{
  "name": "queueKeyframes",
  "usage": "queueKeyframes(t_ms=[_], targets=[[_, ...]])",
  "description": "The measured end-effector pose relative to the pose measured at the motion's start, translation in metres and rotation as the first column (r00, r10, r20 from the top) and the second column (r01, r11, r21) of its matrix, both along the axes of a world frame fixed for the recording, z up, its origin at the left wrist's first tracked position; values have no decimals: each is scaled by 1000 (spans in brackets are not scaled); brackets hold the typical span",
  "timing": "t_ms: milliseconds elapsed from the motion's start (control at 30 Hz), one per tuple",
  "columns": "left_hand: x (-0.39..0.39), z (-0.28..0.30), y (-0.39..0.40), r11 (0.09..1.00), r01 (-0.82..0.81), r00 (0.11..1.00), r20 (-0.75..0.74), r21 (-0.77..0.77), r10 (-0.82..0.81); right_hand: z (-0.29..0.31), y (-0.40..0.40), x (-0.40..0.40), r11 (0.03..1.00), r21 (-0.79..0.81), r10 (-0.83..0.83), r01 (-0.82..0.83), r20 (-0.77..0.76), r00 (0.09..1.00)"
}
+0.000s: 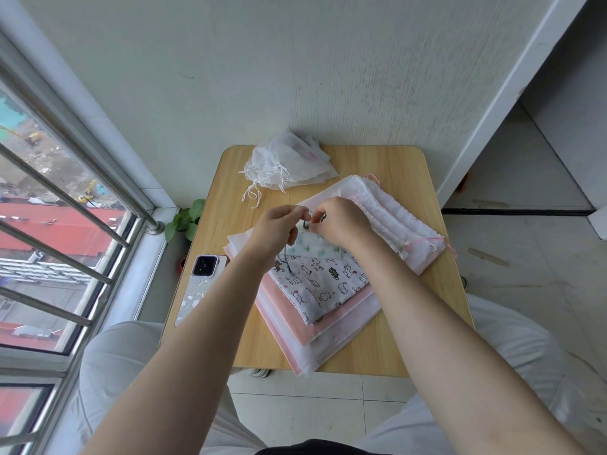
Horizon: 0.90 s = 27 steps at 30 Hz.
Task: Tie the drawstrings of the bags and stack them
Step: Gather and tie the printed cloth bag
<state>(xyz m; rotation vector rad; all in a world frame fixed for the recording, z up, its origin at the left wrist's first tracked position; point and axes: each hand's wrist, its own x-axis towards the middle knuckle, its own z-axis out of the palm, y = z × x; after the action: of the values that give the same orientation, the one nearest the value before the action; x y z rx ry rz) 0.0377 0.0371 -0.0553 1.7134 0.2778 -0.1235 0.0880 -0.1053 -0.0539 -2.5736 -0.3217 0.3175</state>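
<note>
A cat-print cloth bag (323,284) lies on top of a flat pile of pink and white bags (331,336) on the small wooden table (407,165). My left hand (279,228) and my right hand (340,221) are close together above the bag's top edge, each pinching its dark drawstring (306,224). One loose end of the string hangs down under my left hand. A cactus-print cloth (310,247) shows just below my fingers. Several white bags with pink drawstrings (394,218) lie at the right. A heap of tied white mesh bags (289,162) sits at the back.
A phone in a light case (200,284) lies at the table's left edge. A small green plant (185,221) stands on the sill between table and window. A barred window runs along the left, and a wall stands right behind the table. My knees flank the table's near edge.
</note>
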Motion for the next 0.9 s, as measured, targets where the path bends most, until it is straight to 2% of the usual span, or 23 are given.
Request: queueKeyframes(t_ms=[133,233,367,500,600,667,733,800,833,900], targets=[[2,-1,-3,996,-13,1000,-29,-86,10,5,-5,-3,998,51,36,-32,-71,997],[4,-4,-2,999,-19,999,-28,35,20,12,-10,-4,987,133,119,-94,-190,975],[4,-9,1,983,-51,999,-1,174,52,27,-11,-4,985,90,168,-148,-289,942],[0,-9,3,963,-7,1000,-12,268,10,40,-14,-1,963,268,90,-11,-286,954],[-3,-7,0,969,107,991,-100,224,-87,43,-10,2,926,371,34,75,-279,960],[-4,-7,-2,950,176,981,-127,257,-147,43,-4,3,891,443,32,98,-276,961],[-5,-7,-3,916,216,975,-123,339,-184,44,1,4,781,612,51,123,-259,964],[-3,-9,-1,915,204,978,-113,348,-175,46,4,4,676,732,44,91,-163,986],[-1,-10,0,930,188,980,-115,314,-160,44,4,6,678,732,17,69,-109,994],[2,-10,3,970,156,981,-144,185,-130,32,1,8,748,662,4,51,-81,997]])
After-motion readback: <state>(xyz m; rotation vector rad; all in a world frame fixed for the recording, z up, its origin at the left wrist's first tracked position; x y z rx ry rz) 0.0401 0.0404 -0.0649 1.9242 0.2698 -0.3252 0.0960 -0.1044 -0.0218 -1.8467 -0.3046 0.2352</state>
